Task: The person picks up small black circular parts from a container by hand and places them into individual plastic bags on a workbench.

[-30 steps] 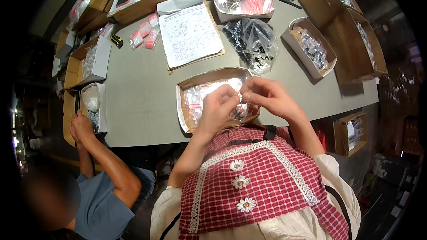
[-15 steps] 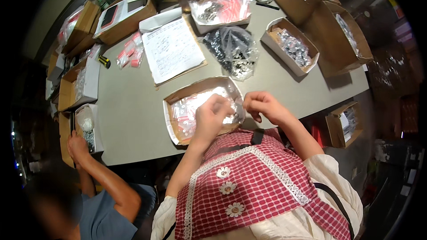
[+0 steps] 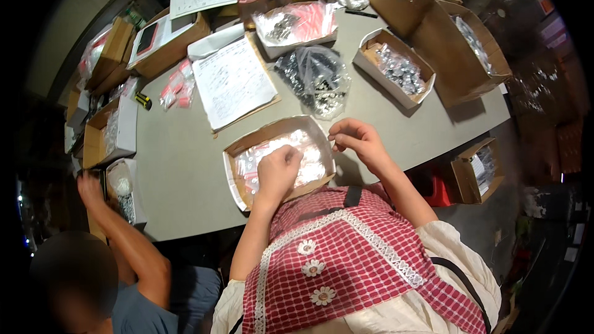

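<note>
A shallow cardboard box (image 3: 234, 180) with white outer walls stands in front of me at the table's near edge. Small clear plastic bags (image 3: 312, 164) lie in it, some with red strips and small pieces inside. Over the box, my left hand (image 3: 278, 172) is closed with its fingers curled in; what they hold, if anything, is hidden. My right hand (image 3: 361, 143) is just past the box's right wall, thumb and forefinger pinched near the rim. Anything between those fingertips is too small to make out.
Beyond the box lie a bag of dark and silvery small parts (image 3: 318, 80) and a written sheet (image 3: 232, 83) on cardboard. A box of metal parts (image 3: 396, 68) stands right. Larger cartons (image 3: 461, 55) line the back right. At left, a co-worker's arm (image 3: 124, 229) reaches toward other boxes (image 3: 127, 130).
My left hand has shifted left, away from the box's right side. My right hand has risen slightly at the box's right rim. The co-worker's hand has moved up and left.
</note>
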`<action>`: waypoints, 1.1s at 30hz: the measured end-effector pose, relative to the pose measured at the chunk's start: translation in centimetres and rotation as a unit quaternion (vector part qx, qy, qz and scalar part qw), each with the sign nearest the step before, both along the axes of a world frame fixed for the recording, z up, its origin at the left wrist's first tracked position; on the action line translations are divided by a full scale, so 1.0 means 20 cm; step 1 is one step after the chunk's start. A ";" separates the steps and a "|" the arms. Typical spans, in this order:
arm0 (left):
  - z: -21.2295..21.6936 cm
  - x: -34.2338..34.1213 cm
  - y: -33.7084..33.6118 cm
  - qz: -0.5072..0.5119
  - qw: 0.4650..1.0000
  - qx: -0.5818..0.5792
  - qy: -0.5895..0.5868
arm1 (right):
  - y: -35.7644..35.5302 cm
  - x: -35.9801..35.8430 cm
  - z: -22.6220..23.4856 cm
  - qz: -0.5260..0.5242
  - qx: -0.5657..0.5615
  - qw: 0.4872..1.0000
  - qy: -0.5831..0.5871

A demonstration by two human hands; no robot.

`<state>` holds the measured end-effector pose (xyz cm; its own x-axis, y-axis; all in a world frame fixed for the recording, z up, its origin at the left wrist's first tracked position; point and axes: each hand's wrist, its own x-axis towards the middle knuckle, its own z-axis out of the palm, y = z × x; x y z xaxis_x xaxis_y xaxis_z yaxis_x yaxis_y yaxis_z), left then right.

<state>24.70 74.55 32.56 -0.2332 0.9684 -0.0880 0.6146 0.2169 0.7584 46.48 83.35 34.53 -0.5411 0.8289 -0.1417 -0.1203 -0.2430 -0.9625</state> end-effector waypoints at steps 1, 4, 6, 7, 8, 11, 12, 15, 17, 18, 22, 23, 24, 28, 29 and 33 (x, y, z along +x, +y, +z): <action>0.01 -0.02 -0.01 0.013 0.998 0.012 -0.067 | 0.01 -0.03 -0.01 0.009 0.009 1.000 0.007; 0.03 -0.07 -0.04 0.031 0.966 0.044 -0.251 | 0.02 -0.10 -0.01 0.057 0.038 0.996 -0.050; 0.04 -0.10 -0.07 0.016 0.953 0.051 -0.298 | 0.01 -0.15 0.04 0.100 0.052 0.987 -0.111; 0.05 -0.10 -0.08 0.008 0.945 0.057 -0.323 | 0.01 -0.18 0.08 0.133 0.060 0.982 -0.119; 0.04 -0.11 -0.10 -0.012 0.946 0.065 -0.317 | 0.01 -0.21 0.11 0.166 0.068 0.976 -0.127; 0.07 -0.10 -0.10 -0.038 0.970 0.073 -0.228 | 0.04 -0.25 0.10 0.222 0.083 0.962 -0.137; 0.08 -0.09 -0.10 -0.021 0.969 0.065 -0.239 | 0.05 -0.25 0.09 0.222 0.092 0.957 -0.161; 0.11 -0.07 -0.09 0.029 0.956 0.059 -0.286 | 0.06 -0.26 0.11 0.209 0.086 0.957 -0.183; 0.10 -0.06 -0.09 0.013 0.965 0.060 -0.254 | 0.04 -0.26 0.11 0.209 0.078 0.958 -0.180; 0.09 -0.05 -0.09 0.004 0.969 0.061 -0.238 | 0.03 -0.26 0.11 0.215 0.078 0.957 -0.179; 0.11 -0.02 -0.08 -0.007 0.988 0.104 -0.113 | 0.03 -0.24 0.12 0.245 0.097 0.936 -0.231; 0.10 -0.02 -0.08 -0.018 0.989 0.120 -0.084 | 0.03 -0.23 0.11 0.251 0.108 0.933 -0.233; 0.10 -0.02 -0.08 -0.028 0.989 0.135 -0.055 | 0.03 -0.22 0.11 0.256 0.118 0.930 -0.234; 0.11 0.00 -0.08 0.011 0.990 0.130 -0.060 | 0.01 -0.21 0.12 0.244 0.120 0.934 -0.230; 0.08 0.00 -0.08 0.025 0.988 0.152 -0.010 | 0.01 -0.21 0.11 0.234 0.124 0.935 -0.237; 0.17 -0.01 -0.06 0.014 0.994 0.051 -0.099 | 0.00 -0.21 0.07 0.213 0.122 0.939 -0.241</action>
<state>24.42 73.27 35.96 -0.2476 0.9681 -0.0368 0.4467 0.1479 0.8824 42.37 83.37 35.99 -0.7526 0.5914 -0.2895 0.4021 0.0646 -0.9133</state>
